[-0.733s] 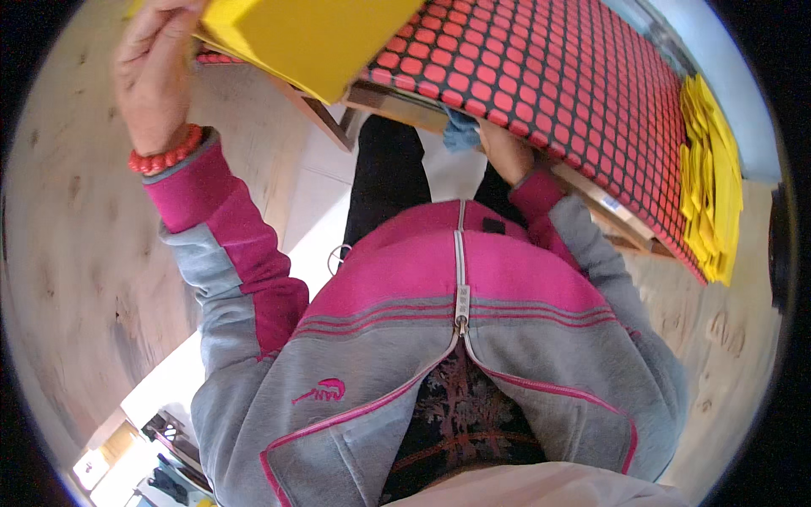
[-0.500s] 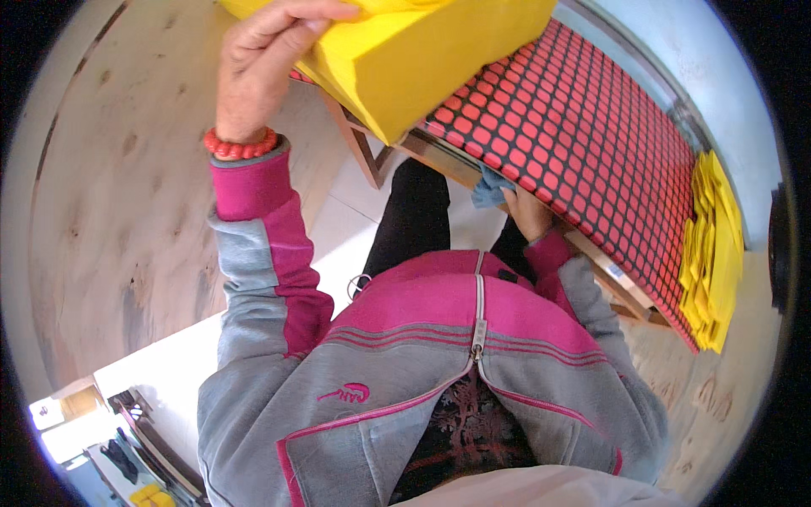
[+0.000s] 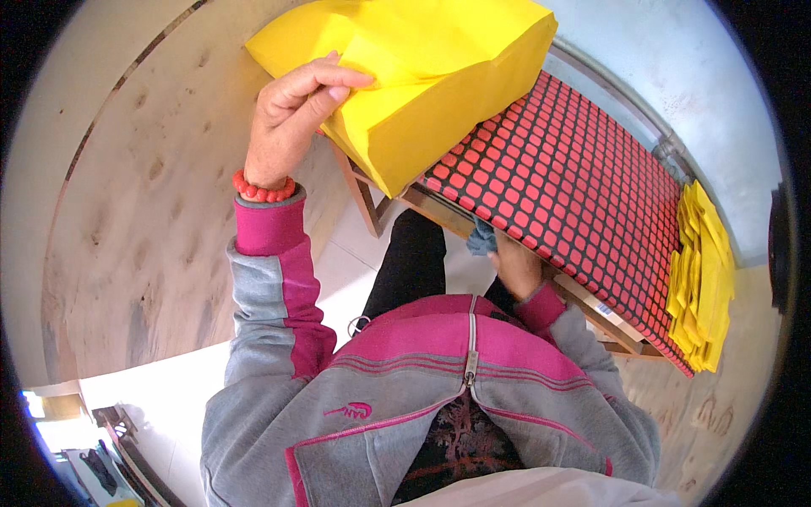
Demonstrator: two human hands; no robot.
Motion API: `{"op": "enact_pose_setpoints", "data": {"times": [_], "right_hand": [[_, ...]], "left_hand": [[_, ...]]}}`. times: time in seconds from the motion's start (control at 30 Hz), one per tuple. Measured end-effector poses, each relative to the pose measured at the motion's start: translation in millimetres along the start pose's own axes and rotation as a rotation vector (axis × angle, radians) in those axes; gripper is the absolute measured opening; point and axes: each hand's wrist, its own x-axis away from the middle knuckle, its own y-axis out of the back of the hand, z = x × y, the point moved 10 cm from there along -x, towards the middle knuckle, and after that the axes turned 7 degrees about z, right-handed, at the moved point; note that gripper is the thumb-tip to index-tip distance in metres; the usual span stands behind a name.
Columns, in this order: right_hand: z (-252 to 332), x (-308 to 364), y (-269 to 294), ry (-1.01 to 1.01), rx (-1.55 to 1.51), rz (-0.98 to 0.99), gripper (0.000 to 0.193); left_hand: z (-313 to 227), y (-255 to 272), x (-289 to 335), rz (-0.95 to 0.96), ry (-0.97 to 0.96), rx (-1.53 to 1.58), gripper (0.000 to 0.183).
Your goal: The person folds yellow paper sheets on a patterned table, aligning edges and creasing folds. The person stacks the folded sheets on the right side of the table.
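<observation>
At the table's far left end a boxy yellow fabric bag [image 3: 439, 106] stands with its folds pulled out. My left hand [image 3: 296, 118], a red beaded bracelet at its wrist, pinches a fold of it between thumb and fingers. Low at the table's near edge is my right hand [image 3: 517, 264], its fingers partly hidden under that edge. Beside it a bluish-grey cloth [image 3: 481, 239] shows below the edge; whether the hand grips it I cannot tell.
The table [image 3: 583, 169] has a red-and-black patterned cover. A stack of folded yellow bags [image 3: 703, 279] hangs over its right end. A large wooden board [image 3: 144, 228] fills the left side. A wall with a pipe [image 3: 672, 145] runs behind the table.
The whole view has shifted, so the bag, table and hands appear lower in the picture. My left hand keeps its pinch on the bag. The right hand stays at the table's edge.
</observation>
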Motion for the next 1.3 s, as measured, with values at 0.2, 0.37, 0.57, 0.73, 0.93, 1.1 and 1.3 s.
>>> {"op": "enact_pose_setpoints", "data": {"times": [0.2, 0.37, 0.57, 0.73, 0.93, 1.1, 1.3], "right_hand": [[103.5, 12.5, 110.5, 0.599, -0.564, 0.366, 0.014], [133.1, -54.9, 264.6, 0.808, -0.451, -0.171, 0.019], [158.0, -131.6, 303.7, 0.920, -0.338, -0.276, 0.016], [161.2, -147.1, 286.0, 0.986, -0.379, -0.267, 0.017], [153.3, -154.8, 275.0, 0.938, -0.584, -0.280, 0.012], [153.0, -153.0, 276.8, 0.918, -0.647, -0.284, 0.010], [153.3, -152.2, 276.4, 0.902, -0.652, -0.315, 0.010]], "left_hand": [[0.5, -1.0, -0.9, 0.021, -0.001, 0.002, 0.020], [-0.1, -0.2, -0.2, 0.013, 0.006, 0.003, 0.024], [-1.6, -0.1, -0.3, 0.024, 0.020, 0.064, 0.031], [6.4, -1.0, 2.8, 0.044, 0.100, 0.026, 0.037], [6.2, 6.8, 3.8, -0.009, 0.008, 0.032, 0.028], [7.3, 4.6, 4.4, 0.015, -0.034, 0.042, 0.020], [6.8, 3.5, 3.2, 0.026, -0.036, 0.016, 0.009]]}}
